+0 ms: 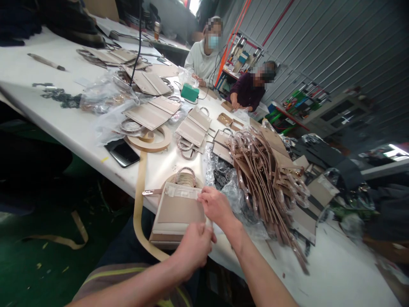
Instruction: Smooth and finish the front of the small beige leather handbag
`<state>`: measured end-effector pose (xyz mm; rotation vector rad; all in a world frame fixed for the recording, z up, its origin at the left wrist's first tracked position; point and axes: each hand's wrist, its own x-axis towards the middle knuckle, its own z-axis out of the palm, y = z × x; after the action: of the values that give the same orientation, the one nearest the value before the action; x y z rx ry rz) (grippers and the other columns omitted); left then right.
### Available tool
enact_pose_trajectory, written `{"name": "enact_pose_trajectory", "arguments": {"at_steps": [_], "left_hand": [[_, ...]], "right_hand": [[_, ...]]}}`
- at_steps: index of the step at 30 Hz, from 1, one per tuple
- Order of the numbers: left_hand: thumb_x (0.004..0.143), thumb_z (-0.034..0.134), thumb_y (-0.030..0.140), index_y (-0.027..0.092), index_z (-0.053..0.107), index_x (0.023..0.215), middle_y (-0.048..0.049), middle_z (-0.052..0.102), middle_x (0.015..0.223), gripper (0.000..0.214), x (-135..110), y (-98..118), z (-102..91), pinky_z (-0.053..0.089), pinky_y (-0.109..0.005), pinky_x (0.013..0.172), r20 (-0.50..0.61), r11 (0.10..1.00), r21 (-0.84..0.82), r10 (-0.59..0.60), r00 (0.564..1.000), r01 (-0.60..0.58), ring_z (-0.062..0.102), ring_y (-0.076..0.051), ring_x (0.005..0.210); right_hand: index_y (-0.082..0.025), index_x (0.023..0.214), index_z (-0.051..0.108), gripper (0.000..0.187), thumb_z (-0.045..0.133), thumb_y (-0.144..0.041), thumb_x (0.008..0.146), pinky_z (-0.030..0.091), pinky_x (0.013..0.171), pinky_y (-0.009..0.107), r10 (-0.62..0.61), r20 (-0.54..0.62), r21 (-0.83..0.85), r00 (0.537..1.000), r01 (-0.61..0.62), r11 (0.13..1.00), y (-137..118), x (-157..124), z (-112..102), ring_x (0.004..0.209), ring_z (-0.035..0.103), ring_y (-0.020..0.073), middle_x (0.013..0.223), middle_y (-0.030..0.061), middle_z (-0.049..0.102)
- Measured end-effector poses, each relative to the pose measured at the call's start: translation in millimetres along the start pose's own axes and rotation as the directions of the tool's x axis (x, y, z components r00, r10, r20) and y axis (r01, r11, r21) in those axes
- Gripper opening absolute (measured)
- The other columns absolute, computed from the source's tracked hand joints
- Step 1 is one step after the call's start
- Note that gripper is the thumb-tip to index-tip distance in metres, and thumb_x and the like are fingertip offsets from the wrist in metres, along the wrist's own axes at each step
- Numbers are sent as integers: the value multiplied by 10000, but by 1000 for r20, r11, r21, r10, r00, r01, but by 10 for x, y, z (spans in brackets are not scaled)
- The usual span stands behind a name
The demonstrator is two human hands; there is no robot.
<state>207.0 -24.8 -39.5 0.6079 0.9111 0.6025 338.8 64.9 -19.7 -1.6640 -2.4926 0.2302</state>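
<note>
A beige handbag piece (180, 209) lies tilted at the table edge above my lap. Pale strips (183, 192) run along its upper part, and a round wrapped handle (185, 172) stands behind it. My right hand (217, 207) is closed at the piece's upper right corner, its fingertips pinched on the edge. Lower down, my left hand (198, 244) is closed beside the right edge; whatever its fingers hold is hidden. A small strap (152, 192) sticks out to the left. Along the left side hangs a tan tape (139, 209), running up to its roll (156, 140).
A black phone (123, 152) lies by the roll. More beige bag pieces (193, 127) lie beyond. To the right is a large heap of brown straps (258, 170) over clear plastic. Two people sit at the far side, near a green box (189, 92).
</note>
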Motion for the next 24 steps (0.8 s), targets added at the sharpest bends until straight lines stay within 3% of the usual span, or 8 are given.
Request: {"name": "enact_pose_trajectory", "arguments": {"at_steps": [2, 4, 8, 11, 16, 18, 20, 24], "left_hand": [[916, 624, 723, 223, 635, 812, 73, 487, 469, 511, -64, -79, -6, 318, -235, 321, 51, 998, 57, 10, 999, -12, 343, -96, 325], [923, 574, 752, 223, 645, 859, 73, 504, 466, 538, -104, -90, -144, 334, -241, 331, 29, 994, 98, 46, 998, -49, 349, -103, 323], [968, 551, 738, 204, 688, 899, 68, 504, 483, 556, -224, 99, -706, 295, -228, 394, -124, 938, 297, 224, 967, -179, 382, -107, 374], [979, 595, 731, 201, 706, 909, 63, 515, 536, 546, -346, 335, -1112, 326, -231, 452, -230, 876, 412, 365, 902, -250, 434, -118, 450], [968, 653, 761, 204, 709, 955, 79, 517, 579, 560, -448, 630, -1569, 369, -239, 492, -306, 825, 490, 466, 830, -282, 469, -123, 476], [969, 649, 770, 207, 708, 1014, 86, 506, 586, 568, -483, 705, -1733, 369, -239, 501, -329, 820, 493, 485, 811, -290, 468, -127, 482], [961, 652, 775, 215, 694, 1042, 87, 503, 600, 568, -538, 779, -1903, 374, -246, 505, -360, 814, 505, 500, 788, -286, 471, -136, 491], [986, 607, 720, 237, 616, 818, 57, 520, 617, 512, -682, 940, -2252, 368, -264, 539, -386, 687, 702, 587, 712, -186, 474, -149, 533]], "right_hand": [[-264, 923, 844, 291, 615, -231, 1099, 532, 843, 364, 24, 6, 85, 1000, -24, 996, 47, 11, 0, 974, 714, 232, 1009, 63, 798], [-262, 939, 871, 242, 672, -243, 1076, 538, 858, 347, 80, -12, 227, 997, -75, 971, 102, 22, 9, 927, 726, 203, 995, 41, 796], [-280, 994, 904, 80, 827, -285, 977, 543, 838, 319, 226, -63, 468, 972, -171, 867, 172, 3, 82, 879, 738, 184, 932, 8, 788], [-323, 1081, 907, 146, 773, -351, 1030, 537, 850, 319, 223, -124, 426, 967, -151, 892, 161, -74, 151, 894, 722, 184, 953, 12, 759], [-386, 1269, 859, 261, 667, -422, 1097, 535, 833, 323, 271, -174, 304, 947, -210, 929, 30, -248, 176, 940, 728, 200, 1066, 26, 750], [-356, 1394, 801, 331, 643, -393, 1105, 548, 869, 338, 358, -232, 353, 904, -265, 897, -69, -316, 181, 967, 743, 217, 1126, 45, 774], [-301, 1461, 754, 392, 662, -360, 1085, 550, 892, 362, 472, -291, 378, 832, -354, 856, -186, -382, 211, 993, 754, 247, 1181, 83, 797], [-277, 1219, 823, 279, 792, -441, 995, 488, 749, 372, 607, -325, 332, 725, -513, 791, -396, -444, 309, 904, 757, 280, 1096, 100, 832]]}}
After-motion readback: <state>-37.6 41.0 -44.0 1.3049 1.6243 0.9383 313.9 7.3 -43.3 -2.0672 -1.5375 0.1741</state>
